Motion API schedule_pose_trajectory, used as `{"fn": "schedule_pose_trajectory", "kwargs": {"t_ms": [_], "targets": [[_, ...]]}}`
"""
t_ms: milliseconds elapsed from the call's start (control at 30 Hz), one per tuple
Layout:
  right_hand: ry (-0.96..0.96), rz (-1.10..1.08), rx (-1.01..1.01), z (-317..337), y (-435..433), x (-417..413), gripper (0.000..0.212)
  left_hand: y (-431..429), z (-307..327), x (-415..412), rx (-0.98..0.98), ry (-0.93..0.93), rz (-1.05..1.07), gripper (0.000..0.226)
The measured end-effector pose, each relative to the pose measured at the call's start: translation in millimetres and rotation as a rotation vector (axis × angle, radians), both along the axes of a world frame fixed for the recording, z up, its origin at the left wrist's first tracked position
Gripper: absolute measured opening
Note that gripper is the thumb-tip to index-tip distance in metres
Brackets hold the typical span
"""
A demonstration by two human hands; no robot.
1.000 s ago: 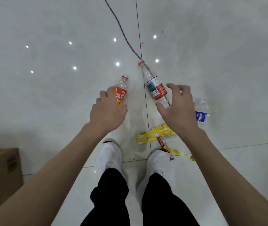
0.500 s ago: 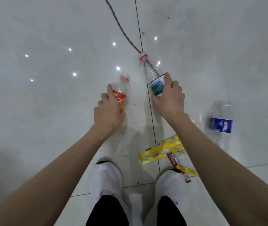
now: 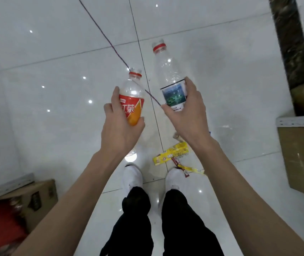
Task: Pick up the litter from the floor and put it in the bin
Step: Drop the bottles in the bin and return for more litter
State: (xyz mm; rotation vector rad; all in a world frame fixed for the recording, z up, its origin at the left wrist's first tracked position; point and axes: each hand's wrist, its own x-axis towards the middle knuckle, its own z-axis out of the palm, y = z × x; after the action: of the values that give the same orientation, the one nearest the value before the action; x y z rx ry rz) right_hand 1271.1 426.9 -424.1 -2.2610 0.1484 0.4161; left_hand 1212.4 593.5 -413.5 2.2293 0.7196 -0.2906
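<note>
My left hand (image 3: 118, 128) grips a small empty bottle with an orange and red label (image 3: 132, 100), held up off the floor, neck pointing away. My right hand (image 3: 186, 111) grips a taller clear bottle with a green picture label (image 3: 169, 80) and a red neck ring, also lifted. On the white tiles just ahead of my right shoe lie a yellow wrapper (image 3: 171, 153) and a smaller red and yellow wrapper (image 3: 188, 169). No bin is in view.
A thin purple cord (image 3: 101, 32) runs across the floor behind the bottles. A cardboard box (image 3: 34, 196) with something red beside it sits at lower left. A brown box or board (image 3: 302, 154) stands at the right edge. My white shoes (image 3: 131, 175) are below.
Both hands closed on the two bottles lying on the floor and lifted them up. The view rose with me, and the blue-labelled bottle at the right has dropped out of sight.
</note>
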Motion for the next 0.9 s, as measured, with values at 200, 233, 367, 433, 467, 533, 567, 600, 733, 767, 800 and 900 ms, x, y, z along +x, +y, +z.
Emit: {"fn": "schedule_pose_trajectory", "kwargs": {"t_ms": [200, 233, 367, 433, 467, 533, 567, 600, 733, 767, 800, 900], "targets": [[-0.044, -0.160, 0.205, 229, -20, -17, 0.086, -17, 227, -3, -0.118, -0.167, 0.019, 0.098], [-0.054, -0.172, 0.230, 264, -24, -22, 0.086, -22, 262, -5, -0.125, -0.190, 0.012, 0.097], [-0.117, -0.225, 0.320, 390, -44, -47, 0.081, -43, 392, -20, -0.153, -0.285, -0.008, 0.095], [-0.151, -0.263, 0.339, 440, -56, -63, 0.081, -51, 440, -31, -0.181, -0.336, -0.018, 0.093], [-0.165, -0.281, 0.351, 461, -62, -71, 0.082, -55, 460, -37, -0.191, -0.355, -0.023, 0.093], [-0.204, -0.314, 0.380, 498, -73, -88, 0.084, -64, 495, -50, -0.217, -0.396, -0.047, 0.093], [-0.225, -0.327, 0.385, 513, -78, -97, 0.084, -68, 509, -58, -0.236, -0.415, -0.060, 0.093], [-0.245, -0.348, 0.385, 527, -83, -109, 0.083, -73, 522, -67, -0.260, -0.429, -0.079, 0.092], [-0.333, -0.502, 0.380, 568, -101, -164, 0.075, -86, 554, -93, -0.336, -0.495, -0.241, 0.092], [-0.348, -0.549, 0.375, 574, -105, -180, 0.076, -89, 557, -96, -0.350, -0.490, -0.287, 0.093], [-0.360, -0.597, 0.362, 578, -110, -197, 0.077, -92, 559, -100, -0.367, -0.475, -0.328, 0.093], [-0.406, -0.755, 0.320, 587, -125, -244, 0.074, -107, 565, -110, -0.427, -0.413, -0.447, 0.093]]}}
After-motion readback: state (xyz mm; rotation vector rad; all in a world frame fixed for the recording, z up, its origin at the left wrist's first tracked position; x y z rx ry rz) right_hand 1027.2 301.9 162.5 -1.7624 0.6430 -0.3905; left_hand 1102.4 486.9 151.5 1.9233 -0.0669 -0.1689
